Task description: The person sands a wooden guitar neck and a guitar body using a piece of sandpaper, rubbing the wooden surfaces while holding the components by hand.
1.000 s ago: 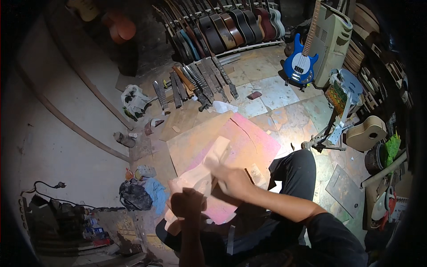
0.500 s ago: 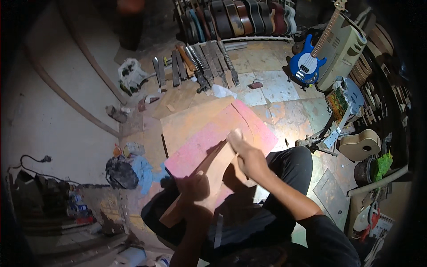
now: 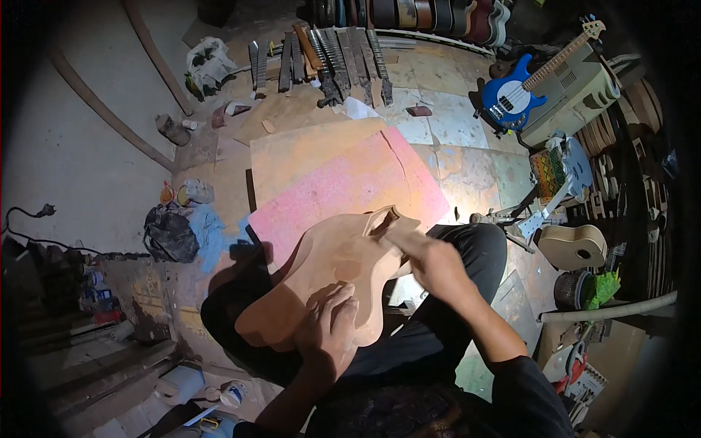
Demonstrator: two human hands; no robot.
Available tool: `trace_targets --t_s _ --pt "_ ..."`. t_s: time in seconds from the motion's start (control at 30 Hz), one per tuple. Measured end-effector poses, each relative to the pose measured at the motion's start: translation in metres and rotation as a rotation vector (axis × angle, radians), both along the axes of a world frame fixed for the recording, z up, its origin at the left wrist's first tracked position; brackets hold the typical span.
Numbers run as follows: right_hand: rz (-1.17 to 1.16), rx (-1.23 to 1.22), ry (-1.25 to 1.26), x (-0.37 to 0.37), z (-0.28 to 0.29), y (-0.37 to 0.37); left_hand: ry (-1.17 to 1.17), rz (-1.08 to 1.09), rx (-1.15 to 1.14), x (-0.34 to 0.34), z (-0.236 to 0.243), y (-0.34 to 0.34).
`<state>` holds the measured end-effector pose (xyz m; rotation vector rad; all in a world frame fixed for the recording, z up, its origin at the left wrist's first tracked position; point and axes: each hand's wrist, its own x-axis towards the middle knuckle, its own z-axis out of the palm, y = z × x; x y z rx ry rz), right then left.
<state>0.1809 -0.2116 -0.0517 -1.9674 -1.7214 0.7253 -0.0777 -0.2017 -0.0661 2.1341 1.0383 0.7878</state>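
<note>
Guitar body (image 3: 336,274): bare unfinished wood, pale tan, matte, smooth rounded outline w/ cutaway horns; rectangular neck pocket at far-right end. Held over the lap, tilted, above near edge of pink sheet (image 3: 350,193).

Left hand (image 3: 332,328): laid on near-lower face of body, fingers curled over the edge, gripping it. Right hand (image 3: 431,259): at far-right end by neck pocket, fingers closed on that edge. Whether thumb wraps under: can't tell.

Person seated, dark trousers, knee at right of body. Lower bout of body partly covered by left hand; underside not visible.

Floor: pink sheet is grainy, foam-like, rectangular, lying on a tan board (image 3: 307,150) of flat plywood look; both on worn, dusty floor panels. Far: row of guitar necks (image 3: 328,58), dark fretboards, laid side by side. Far edge: row of guitar bodies, cut off by frame top. Far right: blue bass (image 3: 511,95), glossy, leaning on a beige amp (image 3: 577,91). Right: pale ukulele-shaped body (image 3: 573,244), patterned cloth on a stand (image 3: 551,171). Left: black bag (image 3: 169,233) and blue rag (image 3: 212,230), crumpled. Far left: white bag (image 3: 208,62).

Hard to read: right rim shelves dark, contents unclear; near-left corner clutter blurred.

Open room: bare pink sheet and board just beyond the body; pale floor at left open; right side crowded.
</note>
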Motion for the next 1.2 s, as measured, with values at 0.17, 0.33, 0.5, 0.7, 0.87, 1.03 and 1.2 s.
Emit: trace_targets --t_s 0.17,0.33,0.5,0.7,0.87,1.03,1.2 --pt "0.235 0.133 0.39 -0.034 0.029 -0.015 0.043 -0.076 0.107 -0.003 0.008 0.008" --pt "-0.02 0.03 -0.072 0.006 -0.025 -0.005 0.069 -0.042 0.111 -0.002 0.016 0.009" --pt "0.058 0.318 0.147 -0.054 -0.01 -0.029 -0.05 0.043 -0.043 0.008 0.009 0.017" --pt "-0.116 0.354 0.051 -0.047 -0.049 -0.017 -0.282 0.194 -0.388 0.014 -0.021 0.011" --pt "-0.227 0.218 0.002 -0.014 -0.066 -0.008 -0.153 0.155 -0.13 0.012 -0.009 0.02" --pt "-0.077 0.571 0.058 -0.064 -0.043 -0.018 -0.022 0.177 0.026 0.006 -0.006 0.026" --pt "-0.275 0.365 -0.027 -0.018 -0.079 0.001 0.087 0.241 0.115 0.0 -0.004 0.032"
